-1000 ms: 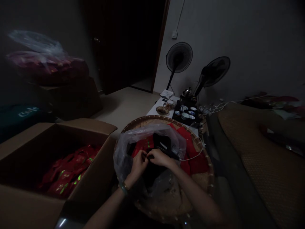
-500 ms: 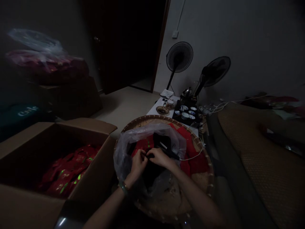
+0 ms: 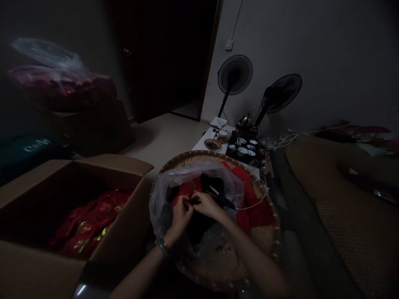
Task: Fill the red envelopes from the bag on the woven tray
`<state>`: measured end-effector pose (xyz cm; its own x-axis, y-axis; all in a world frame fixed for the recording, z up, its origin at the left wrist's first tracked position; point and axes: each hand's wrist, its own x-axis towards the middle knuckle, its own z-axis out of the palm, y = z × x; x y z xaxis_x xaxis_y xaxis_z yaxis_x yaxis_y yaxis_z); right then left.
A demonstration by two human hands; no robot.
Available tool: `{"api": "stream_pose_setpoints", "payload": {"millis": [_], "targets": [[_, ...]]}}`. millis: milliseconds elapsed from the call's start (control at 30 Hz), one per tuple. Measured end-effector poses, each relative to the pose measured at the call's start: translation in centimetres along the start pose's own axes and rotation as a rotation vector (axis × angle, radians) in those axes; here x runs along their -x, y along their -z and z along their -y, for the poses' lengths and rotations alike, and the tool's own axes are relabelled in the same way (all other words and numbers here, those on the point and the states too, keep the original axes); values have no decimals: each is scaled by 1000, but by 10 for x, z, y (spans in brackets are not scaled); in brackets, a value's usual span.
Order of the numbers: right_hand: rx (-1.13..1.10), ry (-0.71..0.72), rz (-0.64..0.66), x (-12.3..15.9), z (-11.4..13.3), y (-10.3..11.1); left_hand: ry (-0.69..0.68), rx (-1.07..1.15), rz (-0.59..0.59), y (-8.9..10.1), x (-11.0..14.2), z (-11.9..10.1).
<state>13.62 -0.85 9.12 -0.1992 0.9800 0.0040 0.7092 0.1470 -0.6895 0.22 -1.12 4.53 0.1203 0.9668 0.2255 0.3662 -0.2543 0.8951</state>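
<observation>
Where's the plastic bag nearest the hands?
The plastic bag lies at lower centre in the head view, on the woven tray, under the left hand and right hand, right of the cardboard box, beside red cloth.

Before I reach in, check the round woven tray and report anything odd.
The white cord strays over the red cloth in the woven tray toward the right hand, where it might snag. Small flecks nearer the wearer resemble loose debris, too dim to identify. Nothing looks clearly damaged.

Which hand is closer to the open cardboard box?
Left: the left hand is to the right of the open cardboard box; the right hand is farther right.
</observation>
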Motion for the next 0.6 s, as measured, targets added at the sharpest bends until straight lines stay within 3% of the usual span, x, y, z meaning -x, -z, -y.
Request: {"api": "stream_pose_setpoints", "payload": {"millis": [133,267,467,600], "targets": [[131,60,58,6,2,6,32,32,-74,0,-1,1],[248,33,90,6,11,7,-57,34,-20,-3,5,-5],[6,-42,6,6,11,5,-29,74,-43,-6,9,-3],[80,3,33,17,7,4,24,163,-93,-7,6,-1]]}}
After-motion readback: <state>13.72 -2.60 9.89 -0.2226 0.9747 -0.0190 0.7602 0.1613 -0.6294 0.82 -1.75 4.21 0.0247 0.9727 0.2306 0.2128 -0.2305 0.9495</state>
